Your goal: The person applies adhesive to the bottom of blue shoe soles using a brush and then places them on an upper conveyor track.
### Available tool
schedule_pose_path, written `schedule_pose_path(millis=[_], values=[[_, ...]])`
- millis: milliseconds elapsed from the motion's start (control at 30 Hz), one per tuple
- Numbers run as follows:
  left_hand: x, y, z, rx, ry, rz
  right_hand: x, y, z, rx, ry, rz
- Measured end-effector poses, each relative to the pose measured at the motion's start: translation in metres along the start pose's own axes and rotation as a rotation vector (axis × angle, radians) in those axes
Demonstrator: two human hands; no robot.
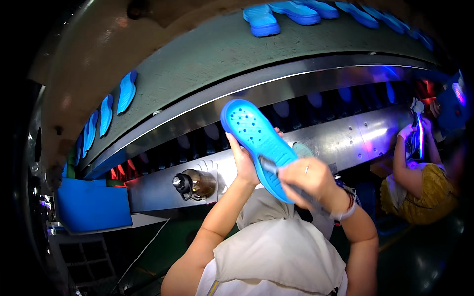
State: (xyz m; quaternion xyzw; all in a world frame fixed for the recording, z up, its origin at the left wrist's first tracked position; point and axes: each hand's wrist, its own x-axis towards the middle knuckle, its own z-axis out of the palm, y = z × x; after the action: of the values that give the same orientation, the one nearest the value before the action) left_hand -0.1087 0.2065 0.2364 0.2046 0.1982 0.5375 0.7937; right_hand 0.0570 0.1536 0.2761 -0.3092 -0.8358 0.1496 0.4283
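A bright blue shoe sole (251, 127) with small holes at its upper end is held tilted in front of me. My left hand (244, 163) grips it from the left side and beneath, with fingertips showing past its right edge. Over the sole's lower half, my right hand (312, 180) is closed around a slim dark brush-like tool (268, 165). The tool's tip meets or hovers just over the sole's surface; motion blur hides its exact kind and whether it touches.
Beyond a metal rail, a green conveyor belt (197, 64) carries several blue soles (261, 20). A brown bottle (200, 184) with a black lid stands on the metal ledge (345, 140). A blue bin (93, 204) is at left; a co-worker (419, 182) is at right.
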Motion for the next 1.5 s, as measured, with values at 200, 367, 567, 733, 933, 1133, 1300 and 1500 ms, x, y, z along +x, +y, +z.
schedule_pose_path(millis=[200, 367, 567, 733, 933, 1133, 1300, 1500], values=[[-0.005, 0.011, -0.012, -0.118, -0.062, 0.001, 0.009, -0.014, -0.031, 0.378, -0.233, 0.138], [0.010, 0.004, 0.003, -0.157, -0.237, 0.060, 0.015, -0.008, -0.021, 0.351, -0.054, 0.135], [0.007, 0.023, 0.014, -0.155, -0.094, 0.089, -0.007, 0.011, -0.029, 0.311, -0.018, 0.279], [0.009, 0.032, 0.012, -0.121, -0.229, 0.116, -0.017, 0.006, -0.030, 0.657, -0.205, 0.243], [0.008, 0.047, 0.046, -0.187, -0.096, 0.027, -0.021, 0.014, -0.015, 1.093, 0.189, 0.561], [-0.013, 0.014, 0.029, -0.166, -0.138, 0.084, -0.004, -0.020, -0.011, 0.445, 0.175, 0.321], [0.005, 0.018, 0.012, -0.203, -0.044, 0.063, 0.001, -0.013, -0.014, 0.430, 0.168, 0.306], [0.012, 0.025, 0.020, -0.205, -0.058, -0.030, 0.004, -0.006, -0.024, 0.578, 0.056, 0.259]])
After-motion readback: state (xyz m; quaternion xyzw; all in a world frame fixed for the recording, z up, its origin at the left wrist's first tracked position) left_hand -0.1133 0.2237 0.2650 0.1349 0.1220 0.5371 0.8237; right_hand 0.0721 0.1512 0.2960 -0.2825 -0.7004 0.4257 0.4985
